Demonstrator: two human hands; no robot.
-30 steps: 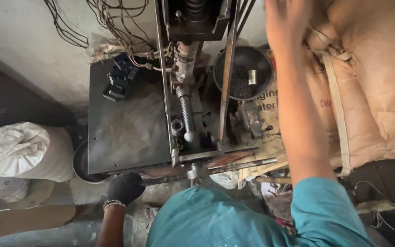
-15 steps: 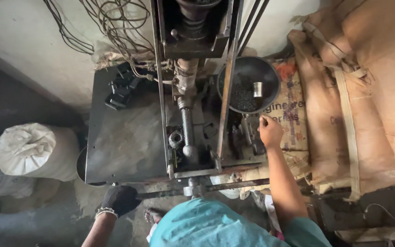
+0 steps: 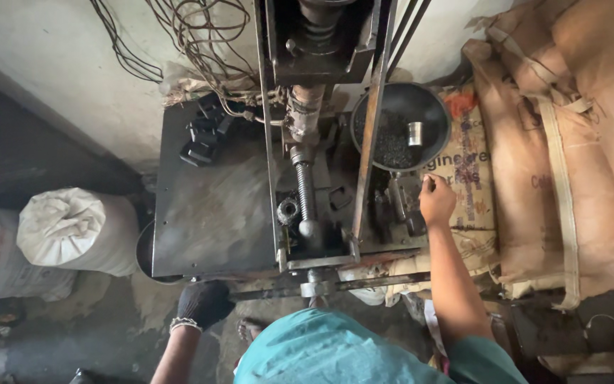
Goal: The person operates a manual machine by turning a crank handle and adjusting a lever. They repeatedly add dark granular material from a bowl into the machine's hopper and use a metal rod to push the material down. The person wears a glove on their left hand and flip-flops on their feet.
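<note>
Right hand (image 3: 436, 200), bare with fingers curled together as if pinching something too small to tell, rests on the machine's right side (image 3: 399, 206) just at six o'clock of the black bowl (image 3: 401, 124), while the gloved left hand (image 3: 204, 302) grips a bar (image 3: 271, 291) at the press's front edge.

- The left hand (image 3: 204, 304), in a dark knitted glove, sits closed in a loose fist just below the front edge of the machine's flat dark metal bench (image 3: 214, 213), near its left corner.
- A pale beaded band circles the left wrist; the bare forearm runs down out of view.
- The bare right hand (image 3: 437, 201) reaches forward over the bench's right side, fingers curled and pinched together, knuckles up.
- The right arm is stretched nearly straight, ending in a teal sleeve.
</note>
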